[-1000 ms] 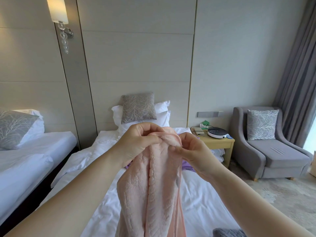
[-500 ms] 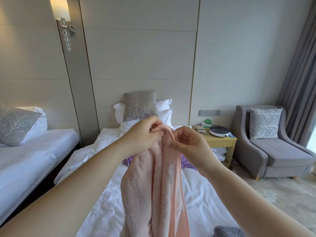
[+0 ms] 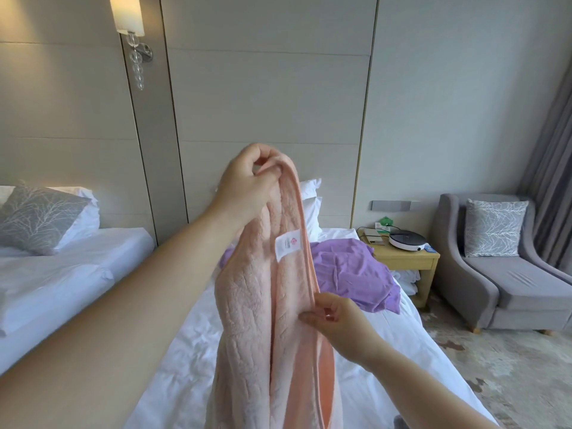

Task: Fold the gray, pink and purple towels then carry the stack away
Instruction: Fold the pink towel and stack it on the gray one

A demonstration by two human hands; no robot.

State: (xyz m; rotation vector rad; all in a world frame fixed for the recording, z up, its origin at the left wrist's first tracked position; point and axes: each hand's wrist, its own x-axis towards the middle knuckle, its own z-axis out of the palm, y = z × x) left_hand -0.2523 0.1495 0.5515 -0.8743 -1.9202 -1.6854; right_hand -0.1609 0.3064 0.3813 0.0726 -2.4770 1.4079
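Above the bed (image 3: 387,351), the left hand (image 3: 247,184) grips the top of the pink towel (image 3: 247,320), now raised higher. The right hand (image 3: 337,323) has slid down its edge (still pinching it), probably seeking the lower corner for folding.

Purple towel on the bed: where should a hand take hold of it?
Probably its near right corner, reached from the right: the purple towel lies crumpled on the bed, and that corner sticks out near the edge, clear of the pink towel.

Hotel room: 2 white beds (image 3: 62,274), wall sconce (image 3: 128,17), nightstand (image 3: 402,262), gray armchair (image 3: 510,289), long curtain (image 3: 554,150)
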